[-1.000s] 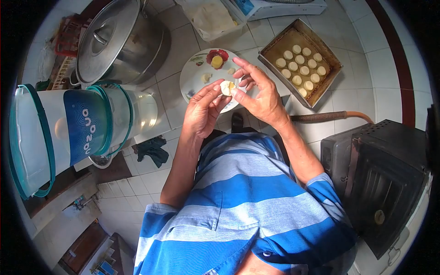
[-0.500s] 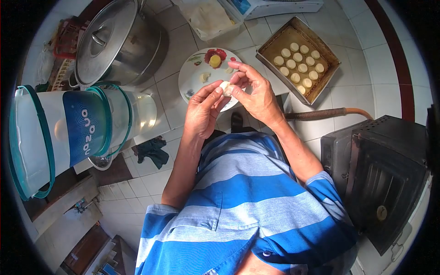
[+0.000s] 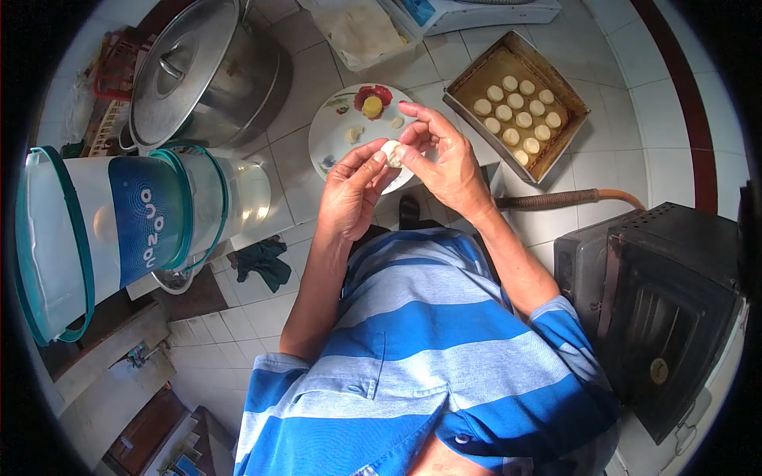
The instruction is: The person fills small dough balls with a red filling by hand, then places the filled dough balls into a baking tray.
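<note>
Between my two hands, above a floral plate (image 3: 321, 131), is a small piece of pale dough (image 3: 391, 151). My left hand (image 3: 351, 188) pinches it between thumb and fingertips. From the other side, the thumb and fingers of my right hand (image 3: 446, 165) press on the same piece, with the index finger raised a little. On the plate lie a yellow ball (image 3: 372, 106), a torn bit of dough (image 3: 354, 134) and a smaller flat bit (image 3: 397, 123). My hands cover the plate's lower right part.
A square metal baking pan (image 3: 468, 113) at the right holds several round dough pieces (image 3: 524, 119). Left stand a large lidded pot (image 3: 238, 87) and plastic buckets (image 3: 151, 214). A plastic container (image 3: 357, 36) is at the back. An oven with its door open (image 3: 659, 309) stands at right.
Both hands stay almost in place, with slight finger movement on the dough. My right fingers have shifted a little, so the small flat bit on the plate shows more.
</note>
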Available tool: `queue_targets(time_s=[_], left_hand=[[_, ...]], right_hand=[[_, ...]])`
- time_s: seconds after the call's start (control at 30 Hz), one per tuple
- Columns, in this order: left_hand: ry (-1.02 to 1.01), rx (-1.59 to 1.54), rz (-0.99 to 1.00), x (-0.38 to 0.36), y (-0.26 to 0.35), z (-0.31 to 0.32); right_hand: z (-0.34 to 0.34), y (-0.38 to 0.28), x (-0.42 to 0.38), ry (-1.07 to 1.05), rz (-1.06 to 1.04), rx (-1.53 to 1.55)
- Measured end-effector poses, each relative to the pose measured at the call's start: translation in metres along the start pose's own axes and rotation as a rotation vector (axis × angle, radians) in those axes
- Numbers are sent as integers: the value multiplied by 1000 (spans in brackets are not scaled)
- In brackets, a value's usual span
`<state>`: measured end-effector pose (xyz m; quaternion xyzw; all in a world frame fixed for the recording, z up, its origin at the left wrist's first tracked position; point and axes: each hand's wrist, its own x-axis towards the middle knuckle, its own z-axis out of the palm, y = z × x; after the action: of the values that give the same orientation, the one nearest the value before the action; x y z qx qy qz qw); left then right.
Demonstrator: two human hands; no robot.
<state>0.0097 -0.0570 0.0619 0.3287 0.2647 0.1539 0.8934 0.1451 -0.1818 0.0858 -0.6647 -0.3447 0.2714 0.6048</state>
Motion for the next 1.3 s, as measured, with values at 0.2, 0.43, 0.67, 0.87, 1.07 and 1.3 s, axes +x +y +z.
queue_targets(time_s=[0.2,0.43,0.67,0.87,1.07,1.3], left_hand=[[6,-6,-12,2,4,1],[5,13,-52,3,6,2],[-17,-77,-49,2,12,2],[-76,-95,-94,0,12,1],[-51,-24,-67,-3,10,-1],[-31,-39,7,-8,5,6]], right_hand=[[1,-3,0,10,-46,-76],[-6,1,1,-17,3,-42],[-17,-3,3,-1,-435,-318],[-19,15,6,16,-603,-491],[-9,4,1,59,-520,-342],[-9,11,0,6,-495,-364]])
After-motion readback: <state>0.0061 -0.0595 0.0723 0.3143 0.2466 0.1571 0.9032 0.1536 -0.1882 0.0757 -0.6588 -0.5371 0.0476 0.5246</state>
